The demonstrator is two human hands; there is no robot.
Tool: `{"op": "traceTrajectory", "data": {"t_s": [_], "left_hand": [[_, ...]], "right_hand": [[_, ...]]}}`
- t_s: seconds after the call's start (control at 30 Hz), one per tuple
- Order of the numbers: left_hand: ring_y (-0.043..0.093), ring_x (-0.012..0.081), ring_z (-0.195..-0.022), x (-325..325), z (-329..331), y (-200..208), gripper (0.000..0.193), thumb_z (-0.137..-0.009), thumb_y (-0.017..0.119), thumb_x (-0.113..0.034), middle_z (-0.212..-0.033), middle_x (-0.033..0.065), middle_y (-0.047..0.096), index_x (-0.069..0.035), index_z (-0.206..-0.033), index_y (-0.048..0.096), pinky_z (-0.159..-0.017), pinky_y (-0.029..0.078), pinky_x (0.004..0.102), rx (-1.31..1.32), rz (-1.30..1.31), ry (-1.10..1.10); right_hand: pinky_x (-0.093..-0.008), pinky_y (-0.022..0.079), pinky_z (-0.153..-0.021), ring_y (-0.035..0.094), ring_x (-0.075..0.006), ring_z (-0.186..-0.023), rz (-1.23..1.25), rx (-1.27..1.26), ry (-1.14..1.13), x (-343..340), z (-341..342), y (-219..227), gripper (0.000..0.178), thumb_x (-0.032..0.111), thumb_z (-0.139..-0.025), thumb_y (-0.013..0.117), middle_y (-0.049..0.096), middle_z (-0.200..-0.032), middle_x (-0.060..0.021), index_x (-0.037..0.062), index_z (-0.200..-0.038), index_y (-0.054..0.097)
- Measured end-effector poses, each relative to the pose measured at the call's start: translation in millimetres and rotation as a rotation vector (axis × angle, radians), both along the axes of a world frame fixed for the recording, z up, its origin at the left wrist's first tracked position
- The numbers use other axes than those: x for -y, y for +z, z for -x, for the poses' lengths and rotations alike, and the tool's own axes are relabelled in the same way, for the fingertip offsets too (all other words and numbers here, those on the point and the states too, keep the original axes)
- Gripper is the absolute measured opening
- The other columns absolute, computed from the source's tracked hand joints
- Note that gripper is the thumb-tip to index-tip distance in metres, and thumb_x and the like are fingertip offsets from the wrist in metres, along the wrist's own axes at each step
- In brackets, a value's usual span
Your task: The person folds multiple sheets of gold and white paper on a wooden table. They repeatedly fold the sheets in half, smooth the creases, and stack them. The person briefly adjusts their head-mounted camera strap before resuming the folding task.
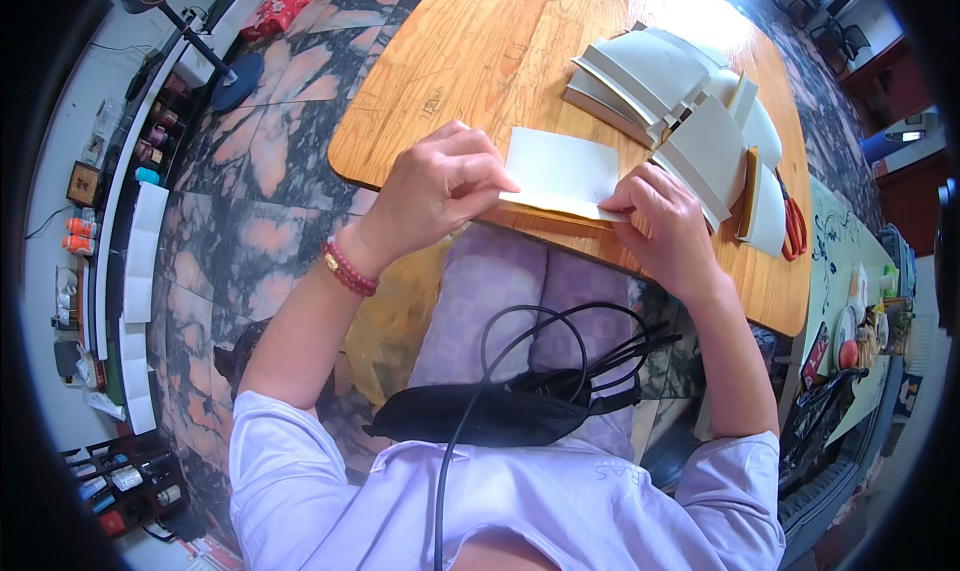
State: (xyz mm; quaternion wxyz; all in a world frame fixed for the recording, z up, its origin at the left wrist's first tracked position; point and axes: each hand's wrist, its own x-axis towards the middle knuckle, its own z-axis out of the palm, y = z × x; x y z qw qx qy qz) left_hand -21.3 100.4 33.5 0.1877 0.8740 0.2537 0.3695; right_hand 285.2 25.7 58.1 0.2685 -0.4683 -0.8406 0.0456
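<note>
Pinches the near left corner of a white sheet (562, 166) between thumb and fingertips of the left hand (440, 176), and grasps the near right corner likewise with the right hand (665, 213). Holds the sheet at the near edge of the wooden surface (480, 41), with a yellow-brown edge showing along its near side. Wears a red beaded bracelet (350, 269) on the left wrist. Just beyond the right hand, has white papers (645, 71) on the surface, folded and overlapping, some with yellow-brown edges. Farther right, near the rim and just beside the papers, has red-handled scissors (795, 229). Closer to the body, has a black pouch (480, 416) with a black cable (441, 501) passing over it and lilac checked trousers (480, 281) below. Past the surface on the left, has a marbled floor (290, 131) and a red box (285, 6).
</note>
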Motion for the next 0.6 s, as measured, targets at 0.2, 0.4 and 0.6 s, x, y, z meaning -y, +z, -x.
{"op": "traceTrajectory", "data": {"t_s": [0.2, 0.4, 0.6], "left_hand": [[0.071, 0.0208, -0.105, 9.1, 1.1, -0.5, 0.022, -0.082, 0.087, -0.003, -0.103, -0.0011, 0.075, -0.016, -0.1, 0.083, -0.088, 0.062, 0.0351, -0.088, -0.278, 0.052], [0.072, 0.0186, -0.109, 15.6, 1.8, 1.4, 0.026, -0.082, 0.086, -0.009, -0.106, -0.0034, 0.076, -0.018, -0.106, 0.082, -0.089, 0.062, 0.0346, -0.181, -0.422, 0.071], [0.074, 0.0184, -0.11, 16.8, 2.5, 4.0, 0.026, -0.084, 0.083, -0.011, -0.109, -0.0039, 0.077, -0.016, -0.109, 0.081, -0.089, 0.061, 0.0343, -0.223, -0.482, 0.055]], "right_hand": [[-0.0402, 0.058, -0.084, 0.069, -0.0255, -0.096, -0.201, 0.121, 0.081, 9.8, -0.6, -4.9, 0.02, 0.005, -0.082, 0.082, 0.063, -0.1, -0.0055, 0.0061, -0.1, 0.072], [-0.0392, 0.06, -0.089, 0.071, -0.0236, -0.104, -0.222, 0.235, 0.15, 18.9, -7.1, -4.7, 0.03, 0.011, -0.089, 0.074, 0.065, -0.109, -0.0073, 0.0007, -0.118, 0.077], [-0.0401, 0.06, -0.09, 0.07, -0.0244, -0.109, -0.21, 0.269, 0.167, 21.6, -10.9, -5.5, 0.037, 0.012, -0.091, 0.072, 0.064, -0.116, -0.008, -0.0009, -0.126, 0.075]]}}
